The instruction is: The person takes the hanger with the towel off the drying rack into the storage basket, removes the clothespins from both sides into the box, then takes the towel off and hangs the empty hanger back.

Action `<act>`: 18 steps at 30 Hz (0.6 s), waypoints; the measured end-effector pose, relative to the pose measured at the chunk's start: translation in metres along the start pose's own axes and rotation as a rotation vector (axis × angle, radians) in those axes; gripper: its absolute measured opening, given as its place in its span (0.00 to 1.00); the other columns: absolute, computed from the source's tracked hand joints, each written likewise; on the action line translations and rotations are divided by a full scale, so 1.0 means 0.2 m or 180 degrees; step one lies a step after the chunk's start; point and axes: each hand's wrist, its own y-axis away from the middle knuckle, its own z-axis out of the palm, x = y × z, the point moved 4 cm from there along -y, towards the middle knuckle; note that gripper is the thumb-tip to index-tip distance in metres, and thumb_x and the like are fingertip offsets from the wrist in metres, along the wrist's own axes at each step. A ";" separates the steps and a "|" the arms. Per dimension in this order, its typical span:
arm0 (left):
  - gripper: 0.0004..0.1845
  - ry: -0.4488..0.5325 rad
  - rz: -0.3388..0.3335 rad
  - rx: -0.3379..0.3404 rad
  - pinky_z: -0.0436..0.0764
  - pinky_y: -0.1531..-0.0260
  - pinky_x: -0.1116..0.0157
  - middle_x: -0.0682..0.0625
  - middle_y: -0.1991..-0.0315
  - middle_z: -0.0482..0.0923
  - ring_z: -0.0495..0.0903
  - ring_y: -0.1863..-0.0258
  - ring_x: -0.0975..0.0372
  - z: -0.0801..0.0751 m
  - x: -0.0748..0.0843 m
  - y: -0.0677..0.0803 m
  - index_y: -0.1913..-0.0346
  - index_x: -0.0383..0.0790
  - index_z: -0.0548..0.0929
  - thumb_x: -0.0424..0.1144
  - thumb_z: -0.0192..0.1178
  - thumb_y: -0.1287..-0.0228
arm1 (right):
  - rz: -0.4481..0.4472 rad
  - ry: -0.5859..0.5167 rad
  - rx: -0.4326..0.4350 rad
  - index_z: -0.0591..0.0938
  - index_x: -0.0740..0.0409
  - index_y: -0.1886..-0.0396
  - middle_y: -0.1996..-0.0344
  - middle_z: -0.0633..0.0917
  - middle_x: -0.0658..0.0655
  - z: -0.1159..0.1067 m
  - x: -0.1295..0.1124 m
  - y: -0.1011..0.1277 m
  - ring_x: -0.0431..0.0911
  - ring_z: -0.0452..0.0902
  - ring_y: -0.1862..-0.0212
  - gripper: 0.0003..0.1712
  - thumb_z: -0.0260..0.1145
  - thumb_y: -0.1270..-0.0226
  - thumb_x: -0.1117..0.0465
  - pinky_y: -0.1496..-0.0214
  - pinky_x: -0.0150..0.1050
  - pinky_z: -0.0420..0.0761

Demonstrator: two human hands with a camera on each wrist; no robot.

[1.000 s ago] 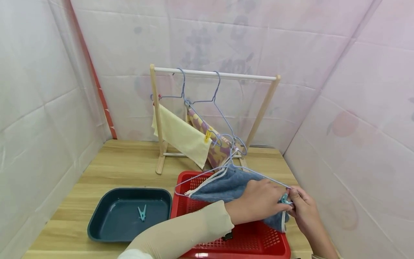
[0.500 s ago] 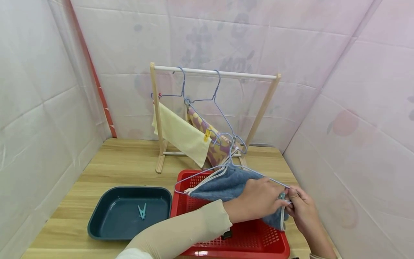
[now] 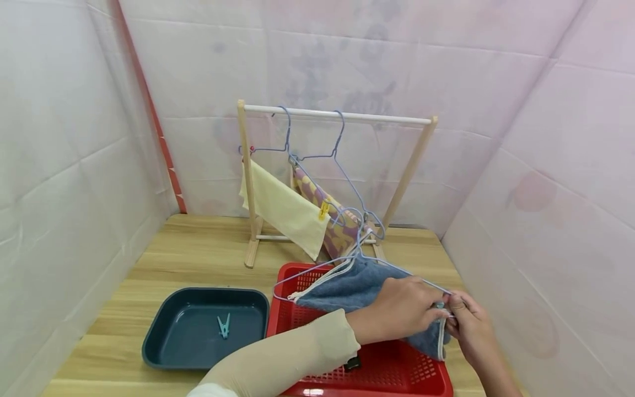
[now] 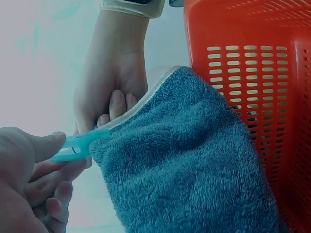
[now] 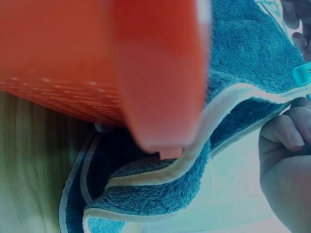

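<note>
A blue towel with white edging (image 3: 342, 289) hangs folded over a blue wire hanger (image 3: 310, 269), above a red basket (image 3: 280, 314). My left hand (image 3: 399, 310) reaches across the towel and pinches a teal clothespin (image 4: 73, 148) between thumb and fingers. The clothespin's tips meet the towel's edged corner in the left wrist view. At the hanger's right end, my right hand (image 3: 468, 322) holds the wire and the towel's edge. Its curled fingers (image 5: 286, 131) lie just below the clothespin in the right wrist view. Part of the towel droops outside the basket wall.
A dark teal tray (image 3: 163, 331) with another clothespin (image 3: 224, 326) stands left of the basket. Behind them, a wooden rack (image 3: 415, 160) bears hangers with a pale yellow cloth (image 3: 285, 209) and a patterned cloth (image 3: 339, 237). White sheeting walls enclose the table (image 3: 119, 309).
The head view has shifted slightly, so everything sits a little farther right. Both hands keep nearly the same pose, while the clothespin between them has turned slightly and shows less.
</note>
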 end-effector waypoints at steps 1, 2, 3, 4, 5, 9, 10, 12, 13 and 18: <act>0.12 0.0020 0.0007 0.0026 0.58 0.84 0.79 0.68 0.77 0.72 0.70 0.70 0.75 0.00 0.00 0.00 0.68 0.59 0.81 0.58 0.59 0.29 | 0.0011 -0.0010 0.0014 0.81 0.53 0.62 0.80 0.74 0.43 0.00 0.00 0.00 0.50 0.43 0.81 0.20 0.42 0.17 0.66 0.82 0.43 0.42; 0.13 0.0030 0.0019 0.0058 0.58 0.84 0.80 0.68 0.77 0.72 0.68 0.71 0.75 -0.01 0.00 0.00 0.69 0.59 0.80 0.58 0.59 0.29 | 0.0024 -0.0021 0.0022 0.82 0.53 0.62 0.79 0.74 0.43 -0.01 0.00 0.00 0.51 0.43 0.80 0.20 0.43 0.17 0.66 0.82 0.43 0.42; 0.13 0.0030 0.0033 0.0090 0.58 0.84 0.80 0.68 0.77 0.72 0.67 0.72 0.74 -0.01 0.00 0.00 0.71 0.58 0.79 0.58 0.59 0.29 | 0.0048 -0.0019 0.0035 0.82 0.53 0.62 0.79 0.74 0.43 -0.01 0.00 0.00 0.51 0.43 0.80 0.20 0.43 0.17 0.65 0.81 0.43 0.42; 0.14 0.0028 0.0048 0.0119 0.57 0.84 0.80 0.69 0.77 0.73 0.66 0.73 0.74 -0.01 0.00 0.00 0.72 0.58 0.79 0.58 0.59 0.29 | 0.0064 -0.0049 0.0043 0.83 0.53 0.61 0.79 0.74 0.43 -0.01 0.00 0.01 0.51 0.43 0.80 0.20 0.44 0.17 0.65 0.81 0.43 0.42; 0.14 0.0021 0.0068 0.0152 0.57 0.84 0.81 0.69 0.76 0.76 0.66 0.73 0.74 -0.02 0.00 0.00 0.71 0.59 0.80 0.57 0.59 0.29 | 0.0074 -0.0079 0.0040 0.83 0.52 0.61 0.79 0.75 0.43 -0.01 0.00 0.01 0.50 0.43 0.80 0.20 0.44 0.17 0.66 0.81 0.43 0.42; 0.12 -0.0027 0.0097 0.0253 0.56 0.83 0.82 0.70 0.68 0.84 0.67 0.72 0.75 -0.04 -0.01 0.00 0.66 0.59 0.85 0.57 0.59 0.28 | 0.0062 -0.0125 0.0025 0.83 0.53 0.60 0.78 0.75 0.43 -0.01 0.01 0.00 0.50 0.43 0.79 0.20 0.44 0.17 0.66 0.81 0.42 0.42; 0.11 -0.0021 0.0088 0.0254 0.56 0.83 0.82 0.70 0.65 0.85 0.68 0.71 0.75 -0.04 -0.01 0.01 0.64 0.59 0.86 0.57 0.59 0.28 | 0.0060 -0.0104 0.0022 0.83 0.53 0.61 0.78 0.75 0.43 -0.01 0.01 0.00 0.50 0.43 0.80 0.20 0.44 0.17 0.65 0.81 0.43 0.42; 0.11 -0.0009 0.0076 0.0253 0.56 0.83 0.82 0.70 0.62 0.86 0.68 0.70 0.75 -0.04 -0.02 0.01 0.61 0.59 0.87 0.57 0.59 0.28 | 0.0088 -0.0024 0.0028 0.83 0.53 0.61 0.79 0.74 0.43 -0.01 0.01 0.00 0.51 0.43 0.80 0.20 0.44 0.17 0.64 0.81 0.43 0.43; 0.11 -0.0003 0.0075 0.0253 0.56 0.83 0.82 0.70 0.61 0.86 0.69 0.69 0.75 -0.04 -0.02 0.01 0.60 0.59 0.87 0.57 0.59 0.28 | 0.0095 0.0016 0.0010 0.82 0.53 0.62 0.80 0.73 0.44 -0.01 0.01 0.00 0.51 0.43 0.80 0.20 0.44 0.17 0.64 0.81 0.43 0.44; 0.12 -0.0078 0.0092 0.0321 0.56 0.83 0.81 0.69 0.63 0.86 0.70 0.68 0.73 -0.06 -0.05 0.04 0.62 0.57 0.86 0.58 0.58 0.28 | 0.0008 0.0000 -0.0177 0.80 0.56 0.61 0.81 0.65 0.52 -0.01 0.01 0.00 0.51 0.43 0.82 0.20 0.40 0.17 0.65 0.83 0.43 0.44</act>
